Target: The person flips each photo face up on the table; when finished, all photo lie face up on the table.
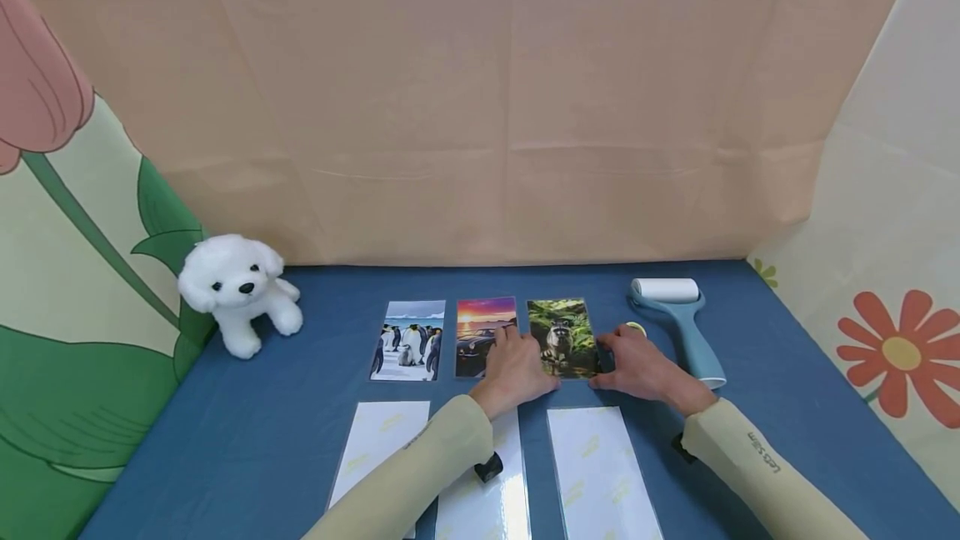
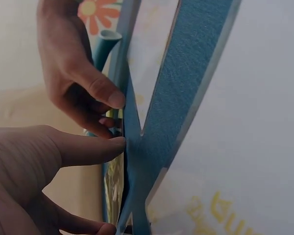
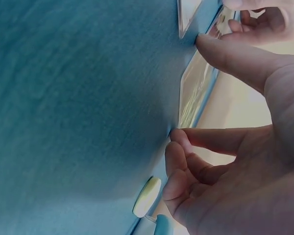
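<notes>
on the counter, left of the raccoon picture, a penguin picture and a sunset picture are aligned, apparently for even spacing. by the raccoon picture's left side the left grip is spread; by its right the right grip likewise, seemingly so it is steadied; farther right, a roller is laid.

Soft shadows, left wrist view (dim)

Free lane of surface between dog and penguin photo. Slim gaps between photos; left hand blocks lower end of one beside raccoon photo. Left wrist crosses strip above white sheets. Roller obstructs just right of right hand.
</notes>
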`<action>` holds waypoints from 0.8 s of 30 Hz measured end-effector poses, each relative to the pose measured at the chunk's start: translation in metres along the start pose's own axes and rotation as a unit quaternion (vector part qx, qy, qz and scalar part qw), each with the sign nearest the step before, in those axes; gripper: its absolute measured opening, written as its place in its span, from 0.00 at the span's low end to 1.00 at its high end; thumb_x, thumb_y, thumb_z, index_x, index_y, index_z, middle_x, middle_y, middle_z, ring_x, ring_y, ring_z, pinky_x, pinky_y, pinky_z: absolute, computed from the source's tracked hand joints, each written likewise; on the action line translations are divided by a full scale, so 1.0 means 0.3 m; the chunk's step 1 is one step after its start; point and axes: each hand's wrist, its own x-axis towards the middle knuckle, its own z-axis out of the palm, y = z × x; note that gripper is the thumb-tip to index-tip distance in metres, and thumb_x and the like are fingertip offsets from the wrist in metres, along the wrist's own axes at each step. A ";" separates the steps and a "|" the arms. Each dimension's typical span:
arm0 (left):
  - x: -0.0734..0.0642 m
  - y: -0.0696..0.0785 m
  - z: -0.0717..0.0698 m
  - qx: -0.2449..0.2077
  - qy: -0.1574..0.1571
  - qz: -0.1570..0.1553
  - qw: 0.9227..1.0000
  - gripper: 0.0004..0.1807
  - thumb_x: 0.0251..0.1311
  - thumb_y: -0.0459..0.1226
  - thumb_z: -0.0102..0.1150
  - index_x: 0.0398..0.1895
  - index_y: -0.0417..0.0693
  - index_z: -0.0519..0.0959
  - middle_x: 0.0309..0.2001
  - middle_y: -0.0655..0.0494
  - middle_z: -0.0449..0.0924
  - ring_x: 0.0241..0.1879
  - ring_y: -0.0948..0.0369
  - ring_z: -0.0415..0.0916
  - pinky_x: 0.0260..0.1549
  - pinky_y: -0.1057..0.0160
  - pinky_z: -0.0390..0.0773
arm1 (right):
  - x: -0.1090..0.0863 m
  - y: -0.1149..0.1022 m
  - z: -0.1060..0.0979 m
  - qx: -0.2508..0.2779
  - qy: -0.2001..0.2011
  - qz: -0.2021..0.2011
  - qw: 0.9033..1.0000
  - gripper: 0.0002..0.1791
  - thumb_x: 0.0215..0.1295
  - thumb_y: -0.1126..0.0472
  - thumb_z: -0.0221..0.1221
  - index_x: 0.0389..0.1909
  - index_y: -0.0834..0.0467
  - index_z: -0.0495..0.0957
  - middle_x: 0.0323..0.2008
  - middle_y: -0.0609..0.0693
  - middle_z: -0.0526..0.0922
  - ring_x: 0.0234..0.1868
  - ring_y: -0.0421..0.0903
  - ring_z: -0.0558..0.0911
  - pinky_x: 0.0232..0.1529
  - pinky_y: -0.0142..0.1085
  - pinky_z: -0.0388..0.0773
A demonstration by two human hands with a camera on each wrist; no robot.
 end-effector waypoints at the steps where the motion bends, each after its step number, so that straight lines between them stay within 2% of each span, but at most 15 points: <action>1: -0.003 -0.003 -0.003 -0.006 0.002 0.001 1.000 0.30 0.49 0.59 0.76 0.33 0.41 0.81 0.50 0.41 0.73 0.47 0.49 0.66 0.43 0.51 0.77 | 0.000 -0.002 0.000 -0.001 0.001 0.000 1.000 0.39 0.54 0.50 0.75 0.59 0.73 0.76 0.43 0.60 0.76 0.42 0.55 0.76 0.44 0.52 0.77; 5: -0.017 -0.022 -0.021 -0.032 0.018 0.020 0.999 0.32 0.56 0.57 0.71 0.47 0.36 0.81 0.52 0.41 0.72 0.49 0.48 0.66 0.45 0.51 0.76 | -0.008 -0.010 0.006 -0.009 0.017 0.000 1.000 0.35 0.58 0.51 0.72 0.57 0.71 0.78 0.43 0.60 0.76 0.42 0.55 0.76 0.44 0.52 0.77; 7: -0.028 -0.033 -0.035 -0.044 0.024 0.032 0.998 0.36 0.61 0.56 0.66 0.57 0.34 0.77 0.53 0.41 0.72 0.52 0.47 0.67 0.49 0.49 0.75 | -0.014 -0.012 0.010 -0.016 0.033 -0.003 0.999 0.31 0.60 0.52 0.70 0.56 0.71 0.78 0.44 0.61 0.77 0.43 0.56 0.77 0.44 0.53 0.77; 9: -0.040 -0.047 -0.049 -0.052 0.028 0.047 0.997 0.37 0.65 0.56 0.62 0.63 0.35 0.74 0.54 0.41 0.71 0.53 0.47 0.68 0.52 0.48 0.73 | -0.022 -0.015 0.014 -0.026 0.054 -0.007 0.998 0.29 0.62 0.53 0.69 0.56 0.70 0.78 0.44 0.61 0.78 0.44 0.57 0.77 0.45 0.54 0.77; 13: -0.069 -0.082 -0.075 -0.057 0.040 0.074 0.995 0.38 0.69 0.57 0.57 0.68 0.37 0.71 0.56 0.44 0.71 0.54 0.49 0.69 0.56 0.49 0.71 | -0.037 -0.034 0.019 -0.035 0.093 -0.022 0.995 0.28 0.64 0.54 0.68 0.56 0.71 0.78 0.46 0.62 0.78 0.45 0.59 0.78 0.46 0.55 0.77; 16: -0.091 -0.116 -0.085 -0.067 0.052 0.092 0.992 0.36 0.71 0.58 0.53 0.67 0.37 0.72 0.58 0.44 0.71 0.56 0.48 0.67 0.57 0.47 0.70 | -0.046 -0.059 0.020 -0.030 0.113 -0.039 0.992 0.27 0.65 0.55 0.67 0.57 0.70 0.78 0.47 0.62 0.78 0.46 0.59 0.79 0.47 0.55 0.78; 20: -0.136 -0.166 -0.096 -0.091 0.047 0.090 0.991 0.38 0.74 0.60 0.46 0.69 0.36 0.70 0.67 0.40 0.66 0.67 0.43 0.61 0.63 0.39 0.63 | -0.062 -0.102 0.026 -0.015 0.115 -0.058 0.992 0.25 0.66 0.56 0.66 0.56 0.69 0.78 0.48 0.61 0.78 0.47 0.56 0.79 0.47 0.52 0.79; 22: -0.162 -0.191 -0.102 -0.096 0.043 0.081 0.991 0.39 0.74 0.59 0.45 0.71 0.36 0.68 0.69 0.38 0.64 0.69 0.41 0.58 0.64 0.35 0.59 | -0.072 -0.126 0.033 -0.010 0.113 -0.066 0.991 0.24 0.66 0.55 0.66 0.56 0.68 0.78 0.48 0.60 0.78 0.46 0.55 0.79 0.46 0.51 0.79; 24: -0.188 -0.217 -0.106 -0.099 0.043 0.074 0.991 0.38 0.74 0.59 0.46 0.70 0.35 0.69 0.68 0.37 0.65 0.68 0.39 0.59 0.63 0.34 0.60 | -0.083 -0.152 0.039 -0.012 0.111 -0.070 0.991 0.24 0.66 0.55 0.67 0.56 0.67 0.79 0.49 0.58 0.78 0.47 0.54 0.79 0.46 0.50 0.79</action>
